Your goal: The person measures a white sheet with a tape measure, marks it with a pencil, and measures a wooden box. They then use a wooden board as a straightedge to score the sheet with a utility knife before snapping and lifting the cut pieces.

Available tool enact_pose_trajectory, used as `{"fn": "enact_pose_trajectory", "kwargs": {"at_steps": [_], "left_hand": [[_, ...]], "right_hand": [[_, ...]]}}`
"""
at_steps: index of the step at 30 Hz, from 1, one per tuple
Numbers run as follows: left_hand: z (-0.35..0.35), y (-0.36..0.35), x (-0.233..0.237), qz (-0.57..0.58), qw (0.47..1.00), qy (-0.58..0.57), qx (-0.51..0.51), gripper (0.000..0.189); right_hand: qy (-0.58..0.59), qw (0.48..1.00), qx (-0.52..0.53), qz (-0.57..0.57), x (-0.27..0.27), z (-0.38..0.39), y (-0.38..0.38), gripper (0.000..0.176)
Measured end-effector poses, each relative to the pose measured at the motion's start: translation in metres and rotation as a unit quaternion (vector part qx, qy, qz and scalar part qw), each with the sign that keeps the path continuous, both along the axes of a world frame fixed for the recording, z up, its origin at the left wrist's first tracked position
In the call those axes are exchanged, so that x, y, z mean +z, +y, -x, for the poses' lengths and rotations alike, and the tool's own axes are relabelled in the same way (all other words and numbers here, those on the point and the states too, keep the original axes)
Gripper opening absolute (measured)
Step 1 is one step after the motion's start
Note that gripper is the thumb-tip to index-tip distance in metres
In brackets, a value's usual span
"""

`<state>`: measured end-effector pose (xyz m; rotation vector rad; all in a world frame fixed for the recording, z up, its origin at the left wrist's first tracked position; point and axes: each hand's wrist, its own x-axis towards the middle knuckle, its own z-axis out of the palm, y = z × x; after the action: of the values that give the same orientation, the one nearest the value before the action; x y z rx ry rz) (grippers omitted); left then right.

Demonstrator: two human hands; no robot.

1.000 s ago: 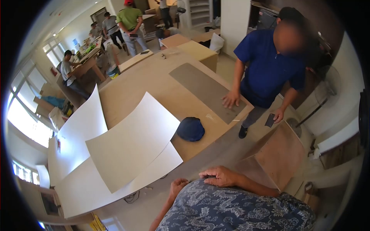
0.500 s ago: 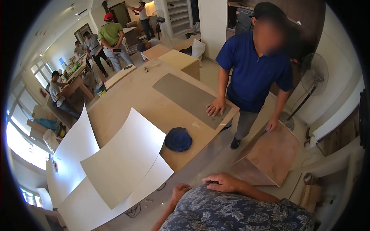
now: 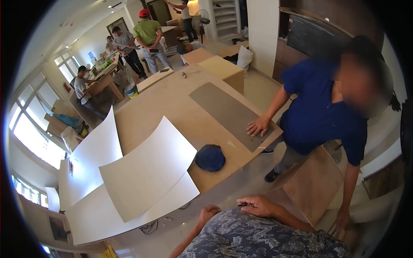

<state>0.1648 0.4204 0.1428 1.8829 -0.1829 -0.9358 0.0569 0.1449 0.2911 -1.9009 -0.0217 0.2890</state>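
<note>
My left hand (image 3: 209, 212) rests by my belly, fingers curled inward and partly hidden by my shirt; whether it holds anything does not show. Beside it, my right hand (image 3: 258, 205) lies against the patterned shirt (image 3: 258, 236) with its fingers bent around something small and dark that I cannot make out. Ahead of both hands is the big wooden table (image 3: 150, 92). On it lie curved white sheets (image 3: 146, 172), a round dark blue cloth item (image 3: 210, 158) and a grey-brown panel (image 3: 228, 112). Neither hand touches these.
A co-worker in a blue shirt (image 3: 320, 103) leans at the right, one hand flat on the panel, the other reaching down past a wooden box (image 3: 312, 185). Cables (image 3: 149, 227) lie on the floor below the table edge. Several people work in the back.
The view has turned, so the room appears shifted. The co-worker has bent lower and moved the hand that was at the wooden box down beyond it. My hands stay by my belly.
</note>
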Motion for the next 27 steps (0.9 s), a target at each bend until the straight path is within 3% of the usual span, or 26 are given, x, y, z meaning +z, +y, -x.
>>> {"fn": "enact_pose_trajectory", "kwargs": {"at_steps": [4,13,16,27], "left_hand": [[-0.003,-0.012,-0.004,-0.026,0.999,0.014,0.025,0.025],[-0.005,-0.035,-0.019,-0.017,0.999,-0.045,0.004,0.031],[-0.006,-0.04,-0.032,0.008,0.996,-0.083,-0.015,0.031],[0.003,-0.056,-0.033,0.001,0.997,-0.067,0.048,0.029]], "right_hand": [[-0.056,0.998,0.027,0.012,-0.017,-0.01,-0.017,0.045],[-0.017,0.999,0.021,-0.032,-0.02,-0.019,-0.048,0.042],[-0.051,0.998,0.028,-0.035,-0.025,-0.022,-0.058,0.041],[-0.021,0.997,0.066,-0.043,-0.025,-0.029,-0.078,0.042]]}}
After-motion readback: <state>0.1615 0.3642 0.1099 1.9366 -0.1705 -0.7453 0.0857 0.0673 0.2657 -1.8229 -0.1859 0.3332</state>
